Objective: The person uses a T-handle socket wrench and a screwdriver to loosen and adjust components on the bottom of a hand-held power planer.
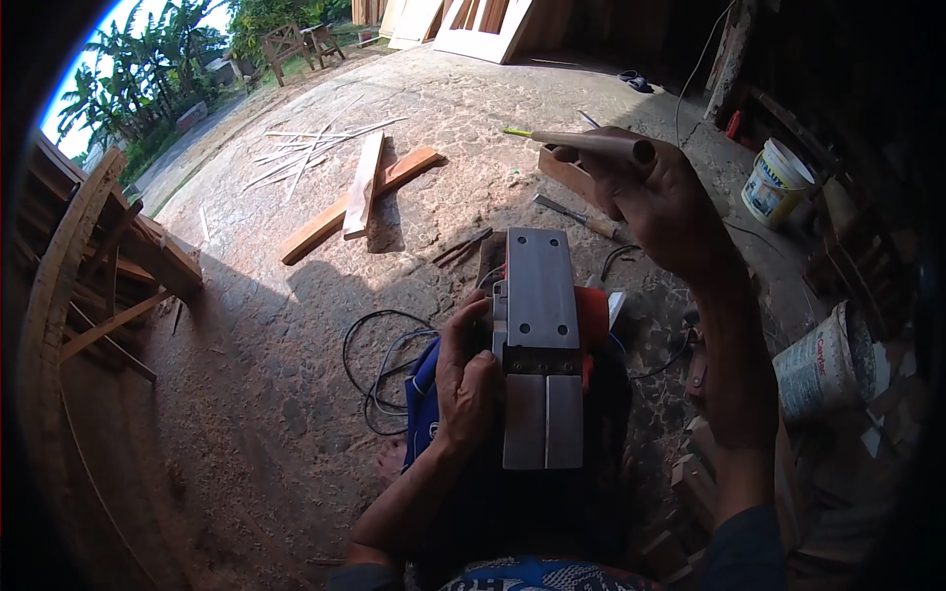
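Observation:
An electric planer (539, 345) lies upside down over my lap, its metal sole facing up and part of its orange body showing on the right. My left hand (465, 379) grips the planer's left side, fingers and thumb closed on it. Raised beyond the planer to the right, my right hand (650, 197) is closed around a slim metal tube (603, 146). The tube's hollow end faces me, and a thin yellow-green tip sticks out at its far end. What the tube is for cannot be made out. A chisel (576, 215) with a wooden handle lies on the floor below that hand.
Pincers (463, 248) and a looped black cable (370, 364) lie on the floor. Farther off are crossed boards (365, 187) and thin strips (305, 148). A wooden frame (108, 266) stands left; a white bucket (777, 184), a tipped bucket (818, 364) and offcuts (695, 478) are right.

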A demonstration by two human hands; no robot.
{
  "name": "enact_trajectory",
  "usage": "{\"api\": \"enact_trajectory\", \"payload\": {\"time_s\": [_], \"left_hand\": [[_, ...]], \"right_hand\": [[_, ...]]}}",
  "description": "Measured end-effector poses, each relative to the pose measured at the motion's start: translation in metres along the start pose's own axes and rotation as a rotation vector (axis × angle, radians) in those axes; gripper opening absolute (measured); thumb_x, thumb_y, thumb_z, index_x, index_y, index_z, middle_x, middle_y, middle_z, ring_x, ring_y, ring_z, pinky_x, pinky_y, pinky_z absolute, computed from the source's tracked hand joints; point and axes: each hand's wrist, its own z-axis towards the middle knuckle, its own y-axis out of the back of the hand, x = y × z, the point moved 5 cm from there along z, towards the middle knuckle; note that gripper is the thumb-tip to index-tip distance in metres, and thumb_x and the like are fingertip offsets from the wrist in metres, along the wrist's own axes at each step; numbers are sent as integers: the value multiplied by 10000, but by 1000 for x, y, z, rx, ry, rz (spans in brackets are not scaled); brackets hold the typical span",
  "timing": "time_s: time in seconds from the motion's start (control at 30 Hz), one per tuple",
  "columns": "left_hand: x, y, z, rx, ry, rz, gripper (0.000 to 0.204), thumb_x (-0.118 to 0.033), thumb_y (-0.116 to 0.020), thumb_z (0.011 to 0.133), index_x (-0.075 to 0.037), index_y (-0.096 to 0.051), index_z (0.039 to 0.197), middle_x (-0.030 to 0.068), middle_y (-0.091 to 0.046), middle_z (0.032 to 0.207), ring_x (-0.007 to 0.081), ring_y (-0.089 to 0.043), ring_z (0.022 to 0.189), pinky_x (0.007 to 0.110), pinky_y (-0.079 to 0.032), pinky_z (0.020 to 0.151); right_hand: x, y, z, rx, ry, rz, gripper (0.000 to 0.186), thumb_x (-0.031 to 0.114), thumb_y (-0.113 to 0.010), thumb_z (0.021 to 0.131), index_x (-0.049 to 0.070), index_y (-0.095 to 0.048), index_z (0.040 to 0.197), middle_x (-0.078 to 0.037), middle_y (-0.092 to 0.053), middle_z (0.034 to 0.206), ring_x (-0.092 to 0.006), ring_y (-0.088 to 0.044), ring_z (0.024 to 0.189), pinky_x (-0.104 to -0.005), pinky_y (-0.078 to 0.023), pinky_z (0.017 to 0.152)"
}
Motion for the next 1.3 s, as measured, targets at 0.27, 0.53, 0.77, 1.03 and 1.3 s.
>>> {"api": "enact_trajectory", "payload": {"time_s": [0.27, 0.53, 0.77, 1.03, 1.3], "left_hand": [[-2, -7, 1, -60, 23, 18, 652, -114, -433, 785, 68, -441, 1411, 252, -384, 1562, 352, -355, 1475, 454, -245, 1238], [-2, -4, 0, -3, 21, -54, 693, -13, -401, 738, 82, -395, 1424, 245, -336, 1580, 340, -328, 1487, 451, -254, 1240], [-3, -4, -1, -7, 1, -18, 661, -8, -386, 765, 80, -390, 1420, 247, -341, 1572, 338, -340, 1478, 451, -251, 1241], [2, -4, -2, -59, -19, 15, 626, -114, -456, 793, 64, -447, 1393, 252, -382, 1572, 346, -371, 1463, 452, -259, 1230], [5, 9, 1, -61, 86, -88, 434, 5, -424, 948, -16, -448, 1381, 167, -522, 1365, 139, -583, 1020, 257, -497, 831]], "right_hand": [[-25, -1, -49, 181, -25, -300, 305, 170, -706, 966, 5, -712, 1223, -207, -742, 1110, -222, -751, 978, -336, -587, 846], [-34, -19, -45, 271, 94, -360, 272, 200, -676, 973, 21, -732, 1170, -195, -748, 924, -283, -751, 809, -398, -584, 762], [-29, -24, -47, 281, 100, -415, 279, 231, -660, 978, 27, -731, 1155, -188, -736, 886, -322, -739, 816, -413, -581, 772], [-33, -28, -49, 282, 100, -423, 278, 235, -661, 983, 24, -734, 1148, -191, -738, 888, -320, -743, 826, -409, -583, 775], [6, 8, -27, -128, 51, -79, 286, 258, -630, 1034, 26, -728, 1168, -51, -719, 815, -129, -640, 642, -305, -526, 620]]}}
